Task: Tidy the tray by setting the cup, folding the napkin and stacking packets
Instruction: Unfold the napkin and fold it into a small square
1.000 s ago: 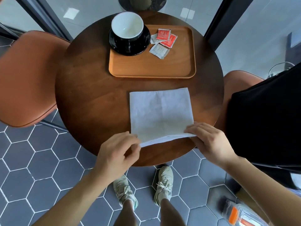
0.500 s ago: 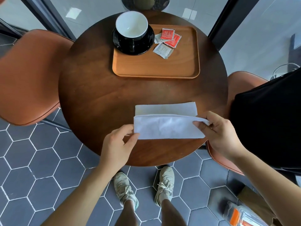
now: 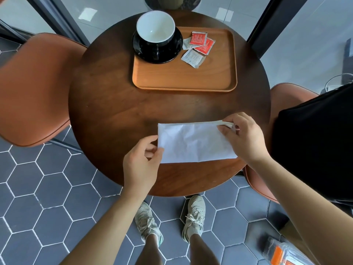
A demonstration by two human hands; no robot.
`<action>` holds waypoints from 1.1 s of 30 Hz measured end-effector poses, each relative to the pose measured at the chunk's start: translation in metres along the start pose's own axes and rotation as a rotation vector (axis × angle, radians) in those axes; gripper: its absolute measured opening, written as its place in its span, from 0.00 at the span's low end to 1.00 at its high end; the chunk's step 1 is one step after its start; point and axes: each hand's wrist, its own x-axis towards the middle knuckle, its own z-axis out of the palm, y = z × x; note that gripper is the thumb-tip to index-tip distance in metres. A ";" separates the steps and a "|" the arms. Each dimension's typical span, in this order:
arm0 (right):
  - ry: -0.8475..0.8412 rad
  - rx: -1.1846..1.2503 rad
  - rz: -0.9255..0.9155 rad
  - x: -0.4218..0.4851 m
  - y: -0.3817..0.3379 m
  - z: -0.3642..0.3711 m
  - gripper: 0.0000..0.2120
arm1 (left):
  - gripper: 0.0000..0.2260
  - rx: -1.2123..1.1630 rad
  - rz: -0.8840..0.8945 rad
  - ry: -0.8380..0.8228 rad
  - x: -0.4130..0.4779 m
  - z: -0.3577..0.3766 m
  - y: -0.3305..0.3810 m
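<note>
Napkin (image 3: 194, 142) sits folded in half near the front edge of the table (image 3: 114, 115), well apart from the tray (image 3: 183, 79). Left hand (image 3: 141, 163) pinches its left edge, right hand (image 3: 246, 138) pinches the far-right corner layers. Let one pinch slip and the fold probably goes crooked.

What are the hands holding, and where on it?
Both hold the folded napkin: the left hand pinches its left edge, the right hand pinches its far-right corner.

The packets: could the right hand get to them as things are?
Probably, once freed: the right hand pinches the napkin corner, but only bare table lies between it and the packets, uncovered on the tray.
</note>
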 end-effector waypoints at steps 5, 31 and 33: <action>0.009 -0.022 -0.001 0.005 0.002 0.003 0.06 | 0.10 0.056 0.027 0.044 0.004 0.001 0.001; 0.034 -0.311 -0.526 -0.027 -0.011 0.018 0.18 | 0.30 0.797 0.433 -0.243 0.011 0.050 -0.006; -0.064 -0.400 -0.554 -0.035 -0.016 0.031 0.21 | 0.31 0.814 0.431 -0.242 0.011 0.052 -0.007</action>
